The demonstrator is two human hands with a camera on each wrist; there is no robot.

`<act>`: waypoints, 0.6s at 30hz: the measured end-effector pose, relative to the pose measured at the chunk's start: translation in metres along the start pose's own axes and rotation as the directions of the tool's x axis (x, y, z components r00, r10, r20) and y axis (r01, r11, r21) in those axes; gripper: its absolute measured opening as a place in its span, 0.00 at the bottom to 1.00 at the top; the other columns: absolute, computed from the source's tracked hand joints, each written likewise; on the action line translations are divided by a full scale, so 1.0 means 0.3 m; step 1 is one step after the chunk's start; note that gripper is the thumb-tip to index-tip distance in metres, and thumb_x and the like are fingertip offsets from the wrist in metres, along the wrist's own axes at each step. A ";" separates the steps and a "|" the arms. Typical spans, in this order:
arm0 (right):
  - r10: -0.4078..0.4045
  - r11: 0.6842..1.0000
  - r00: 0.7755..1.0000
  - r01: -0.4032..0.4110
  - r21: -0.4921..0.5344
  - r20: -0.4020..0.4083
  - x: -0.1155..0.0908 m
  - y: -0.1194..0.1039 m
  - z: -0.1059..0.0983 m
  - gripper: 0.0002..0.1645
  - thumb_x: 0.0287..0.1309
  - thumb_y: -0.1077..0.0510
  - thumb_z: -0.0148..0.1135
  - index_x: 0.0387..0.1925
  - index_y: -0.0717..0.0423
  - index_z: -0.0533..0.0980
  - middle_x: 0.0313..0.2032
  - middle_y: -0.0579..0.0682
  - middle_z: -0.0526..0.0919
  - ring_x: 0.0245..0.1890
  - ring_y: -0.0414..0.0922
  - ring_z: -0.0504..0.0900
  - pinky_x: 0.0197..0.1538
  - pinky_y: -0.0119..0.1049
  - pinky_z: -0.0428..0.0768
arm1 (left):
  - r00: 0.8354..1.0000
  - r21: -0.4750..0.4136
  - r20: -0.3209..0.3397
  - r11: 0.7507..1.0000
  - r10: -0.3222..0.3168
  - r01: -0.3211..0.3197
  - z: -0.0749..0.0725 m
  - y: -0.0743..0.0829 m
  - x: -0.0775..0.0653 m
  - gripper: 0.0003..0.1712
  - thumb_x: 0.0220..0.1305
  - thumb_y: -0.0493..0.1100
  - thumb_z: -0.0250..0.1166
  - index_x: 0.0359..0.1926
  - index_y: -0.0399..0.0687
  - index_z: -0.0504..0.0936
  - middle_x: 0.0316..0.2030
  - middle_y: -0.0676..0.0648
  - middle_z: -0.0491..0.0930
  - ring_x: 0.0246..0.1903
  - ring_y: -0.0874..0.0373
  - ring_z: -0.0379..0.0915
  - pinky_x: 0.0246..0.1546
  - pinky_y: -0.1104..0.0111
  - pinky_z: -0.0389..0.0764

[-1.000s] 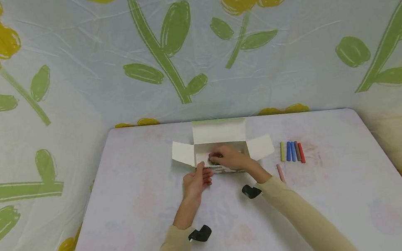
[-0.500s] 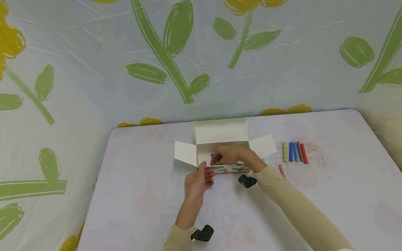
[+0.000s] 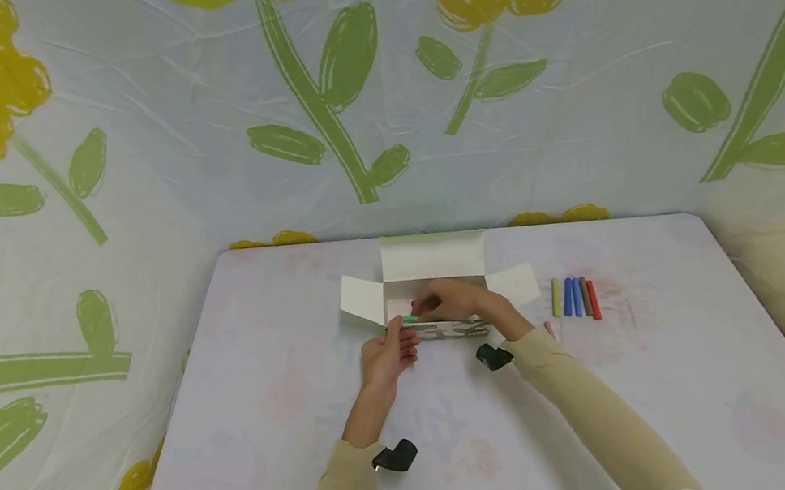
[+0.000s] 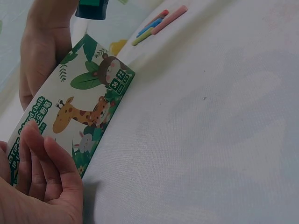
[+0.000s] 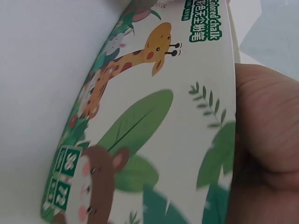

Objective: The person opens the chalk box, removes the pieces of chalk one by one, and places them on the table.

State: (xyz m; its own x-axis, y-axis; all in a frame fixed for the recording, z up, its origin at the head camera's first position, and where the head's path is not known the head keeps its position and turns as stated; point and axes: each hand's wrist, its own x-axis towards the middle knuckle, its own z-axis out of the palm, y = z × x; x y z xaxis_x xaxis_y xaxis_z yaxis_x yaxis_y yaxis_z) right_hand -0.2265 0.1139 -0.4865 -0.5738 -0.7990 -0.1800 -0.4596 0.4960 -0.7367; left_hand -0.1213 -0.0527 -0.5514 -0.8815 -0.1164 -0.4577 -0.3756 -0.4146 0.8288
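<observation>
A white cardboard chalk box (image 3: 457, 328), printed with animals and leaves, stands with its flaps spread. My left hand (image 3: 381, 361) grips its front wall near the left corner, thumb at the rim and fingers over the printed face. In the left wrist view, the fingers (image 4: 44, 165) curl loosely before the print. My right hand (image 3: 452, 300) reaches in over the front wall, fingers bent and tips hidden inside. At those fingertips a green chalk stick (image 3: 410, 319) shows along the rim, close to my left thumb, and the right hand appears to pinch it.
Right of the box lie a yellow-green chalk stick (image 3: 556, 298), blue ones (image 3: 569, 297), a brown one (image 3: 586, 296) and a red one (image 3: 594, 299). A pink stick (image 3: 549, 329) lies nearer, partly behind the right sleeve. Flowered cloth (image 3: 414, 177) hangs behind the table (image 3: 275, 423).
A dark stick seen at my right fingertips a second ago no longer shows. The right hand dipped deeper into the box, then rose slightly, and green chalk now shows. My left hand keeps its grip.
</observation>
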 end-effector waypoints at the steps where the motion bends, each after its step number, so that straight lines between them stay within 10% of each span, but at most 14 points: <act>1: 0.010 1.000 1.000 -0.010 0.015 -0.022 -0.009 0.006 0.003 0.09 0.68 0.63 0.65 0.46 0.63 0.85 0.45 0.53 0.86 0.43 0.44 0.83 0.52 0.41 0.82 | 1.000 -0.001 -0.001 1.000 -0.003 0.003 0.001 -0.001 0.001 0.24 0.73 0.53 0.64 0.31 0.35 0.85 0.25 0.48 0.84 0.21 0.63 0.74 0.26 0.73 0.80; 18: 0.077 0.974 0.933 0.005 0.226 -0.353 -0.155 0.012 -0.004 0.16 0.71 0.60 0.64 0.55 0.63 0.82 0.44 0.57 0.87 0.44 0.57 0.85 0.47 0.39 0.82 | 1.000 0.006 -0.017 1.000 -0.025 0.025 0.006 0.004 0.004 0.24 0.72 0.52 0.64 0.34 0.31 0.86 0.24 0.48 0.85 0.21 0.64 0.77 0.26 0.73 0.81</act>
State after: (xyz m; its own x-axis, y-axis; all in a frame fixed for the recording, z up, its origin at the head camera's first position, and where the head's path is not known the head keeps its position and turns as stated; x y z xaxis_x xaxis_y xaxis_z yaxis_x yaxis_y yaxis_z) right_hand -0.2023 0.1532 -0.4800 -0.8096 -0.5870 0.0054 -0.2973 0.4020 -0.8661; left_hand -0.1234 -0.0518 -0.5504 -0.8671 -0.1211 -0.4832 -0.3991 -0.4116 0.8193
